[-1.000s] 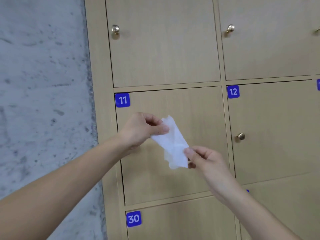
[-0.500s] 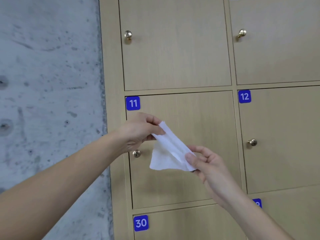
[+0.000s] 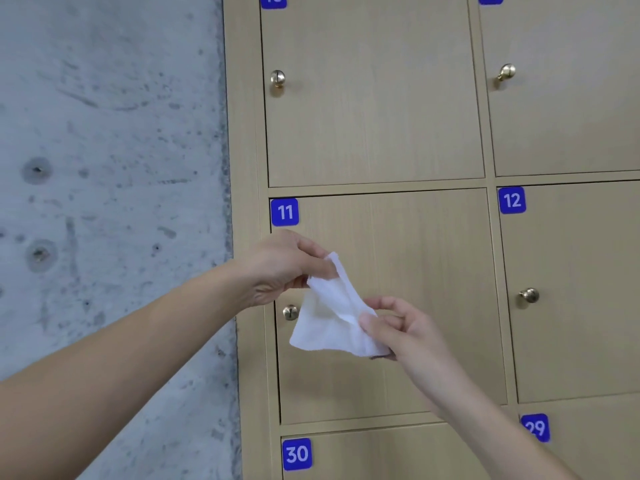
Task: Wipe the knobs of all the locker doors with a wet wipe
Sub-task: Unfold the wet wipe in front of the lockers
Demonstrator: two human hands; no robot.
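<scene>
Both hands, left hand (image 3: 284,268) and right hand (image 3: 398,329), now pinch the wipe (image 3: 332,320) more spread open, just beside the knob (image 3: 290,312) of door 11; wiping seems ready to begin.

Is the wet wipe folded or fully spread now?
Partly spread: the wet wipe still shows folds, stretched between left hand and right hand.

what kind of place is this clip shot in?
Probably a locker area in a gym, office or school. Signs: wooden locker doors in a grid, blue number labels such as 11, 12, 30, round brass knobs, and a bare concrete wall beside them.
</scene>
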